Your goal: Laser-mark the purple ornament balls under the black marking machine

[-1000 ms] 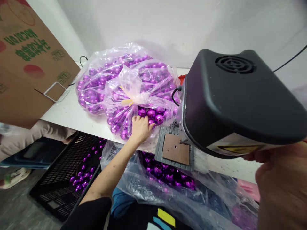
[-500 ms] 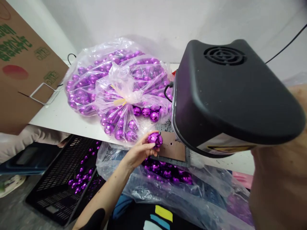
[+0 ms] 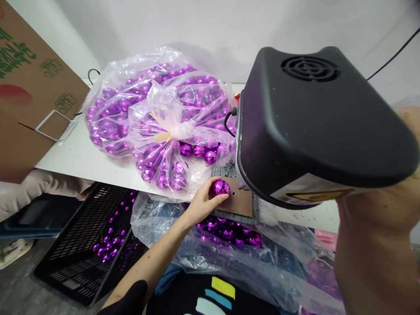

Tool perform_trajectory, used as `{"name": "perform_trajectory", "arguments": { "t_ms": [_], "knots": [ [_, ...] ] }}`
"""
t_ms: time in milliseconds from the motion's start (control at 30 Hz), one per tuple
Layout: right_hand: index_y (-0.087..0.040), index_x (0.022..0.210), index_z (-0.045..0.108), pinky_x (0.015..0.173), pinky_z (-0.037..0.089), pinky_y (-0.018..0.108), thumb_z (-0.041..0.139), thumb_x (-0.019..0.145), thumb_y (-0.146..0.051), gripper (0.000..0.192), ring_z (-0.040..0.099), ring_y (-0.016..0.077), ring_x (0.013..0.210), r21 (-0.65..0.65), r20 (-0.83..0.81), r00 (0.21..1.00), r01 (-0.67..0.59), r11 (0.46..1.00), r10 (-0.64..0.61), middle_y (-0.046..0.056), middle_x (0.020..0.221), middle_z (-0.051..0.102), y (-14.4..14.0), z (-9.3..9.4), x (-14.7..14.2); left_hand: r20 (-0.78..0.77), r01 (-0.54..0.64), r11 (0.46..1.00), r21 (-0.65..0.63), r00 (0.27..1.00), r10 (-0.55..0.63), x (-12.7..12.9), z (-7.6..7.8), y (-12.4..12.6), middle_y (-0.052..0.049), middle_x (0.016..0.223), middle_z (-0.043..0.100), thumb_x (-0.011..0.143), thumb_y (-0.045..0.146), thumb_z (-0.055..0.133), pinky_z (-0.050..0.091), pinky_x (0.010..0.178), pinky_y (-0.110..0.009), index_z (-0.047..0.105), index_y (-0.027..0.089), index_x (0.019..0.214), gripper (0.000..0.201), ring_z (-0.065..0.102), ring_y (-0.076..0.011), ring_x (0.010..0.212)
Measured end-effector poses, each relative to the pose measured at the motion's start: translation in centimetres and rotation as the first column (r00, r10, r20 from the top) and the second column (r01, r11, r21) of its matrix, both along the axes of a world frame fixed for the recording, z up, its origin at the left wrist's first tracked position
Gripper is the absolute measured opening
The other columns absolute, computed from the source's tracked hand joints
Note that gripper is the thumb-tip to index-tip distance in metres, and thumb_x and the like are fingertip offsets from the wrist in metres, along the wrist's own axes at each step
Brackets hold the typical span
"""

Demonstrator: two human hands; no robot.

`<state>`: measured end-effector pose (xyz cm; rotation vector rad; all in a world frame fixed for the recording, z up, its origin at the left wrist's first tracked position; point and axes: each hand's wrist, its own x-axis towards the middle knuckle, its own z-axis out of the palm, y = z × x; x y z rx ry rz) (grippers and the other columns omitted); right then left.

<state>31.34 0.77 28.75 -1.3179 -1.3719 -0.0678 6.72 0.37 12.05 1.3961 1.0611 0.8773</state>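
A shiny purple faceted ball is held between the thumb and fingers of my left hand. The ball is over the left side of a brown plate with a small hole, which lies on a grey grooved base. Just right of it looms the black housing of a machine, with a round vent on top. My right hand is a blurred shape at the right edge, beside and partly behind the housing; its fingers are hidden.
Tied clear bags of purple balls lie on the white table. An open plastic bag with more balls spreads below the table edge. A black crate stands at lower left, and a cardboard box at far left.
My left hand has moved slightly right, bringing the ball from the plate's left edge to over the plate, near the hole. The view has shifted a little.
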Motion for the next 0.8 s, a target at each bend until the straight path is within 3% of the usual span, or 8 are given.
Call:
{"name": "perform_trajectory", "arguments": {
  "t_ms": [233, 433, 533, 700, 800],
  "knots": [
    [-0.012, 0.082, 0.057, 0.059, 0.030, 0.018, 0.052, 0.095, -0.033, 0.026, 0.041, 0.0010, 0.064, 0.018, -0.056, 0.997, -0.057, 0.998, 0.058, -0.001, 0.066, 0.041, -0.1, 0.4, -0.7, -0.178, 0.102, 0.977, 0.187, 0.982, -0.069, 1.5, 0.4, 0.1, -0.010, 0.123, 0.069, 0.086, 0.042, 0.074, 0.049, 0.103, -0.043, 0.062, 0.021, 0.126, 0.047, 0.064, -0.0280, 0.114],
    [-0.011, 0.082, 0.057, 0.061, 0.031, 0.017, 0.053, 0.095, -0.029, 0.023, 0.041, 0.0008, 0.069, 0.024, -0.033, 0.999, -0.041, 0.999, 0.041, -0.001, 0.070, 0.042, -0.1, 0.3, -0.7, -0.192, 0.061, 0.951, 0.303, 0.981, -0.001, 2.3, -1.4, 0.0, -0.011, 0.125, 0.068, 0.081, 0.051, 0.077, 0.048, 0.106, -0.049, 0.060, 0.022, 0.127, 0.057, 0.063, -0.0298, 0.115],
    [-0.011, 0.082, 0.056, 0.062, 0.029, 0.017, 0.051, 0.095, -0.027, 0.021, 0.039, -0.0002, 0.069, 0.028, -0.012, 0.999, -0.035, 0.999, 0.035, -0.001, 0.069, 0.041, -0.1, 0.4, -0.8, -0.130, 0.048, 0.967, 0.252, 0.991, -0.015, 2.0, -1.7, -0.2, -0.012, 0.129, 0.067, 0.079, 0.050, 0.080, 0.049, 0.106, -0.049, 0.059, 0.022, 0.129, 0.061, 0.063, -0.0299, 0.118],
    [-0.011, 0.081, 0.056, 0.065, 0.029, 0.019, 0.052, 0.095, -0.027, 0.022, 0.038, -0.0001, 0.071, 0.013, -0.046, 0.999, -0.015, 1.000, 0.016, -0.001, 0.068, 0.039, -0.1, 0.4, -1.0, 0.075, -0.034, 0.999, -0.035, 0.997, 0.037, 0.5, -0.5, 0.0, -0.011, 0.125, 0.069, 0.087, 0.051, 0.069, 0.048, 0.108, -0.045, 0.060, 0.019, 0.130, 0.055, 0.065, -0.0267, 0.116],
    [-0.011, 0.080, 0.056, 0.065, 0.029, 0.020, 0.052, 0.095, -0.030, 0.025, 0.038, 0.0006, 0.071, 0.022, -0.065, 0.998, -0.021, 1.000, 0.023, -0.001, 0.068, 0.039, 0.0, 0.4, -1.0, 0.121, -0.023, 0.994, -0.104, 0.992, 0.035, 0.0, -0.2, 0.2, -0.010, 0.127, 0.069, 0.086, 0.053, 0.069, 0.047, 0.109, -0.043, 0.061, 0.019, 0.131, 0.057, 0.064, -0.0263, 0.119]
  ]
}}
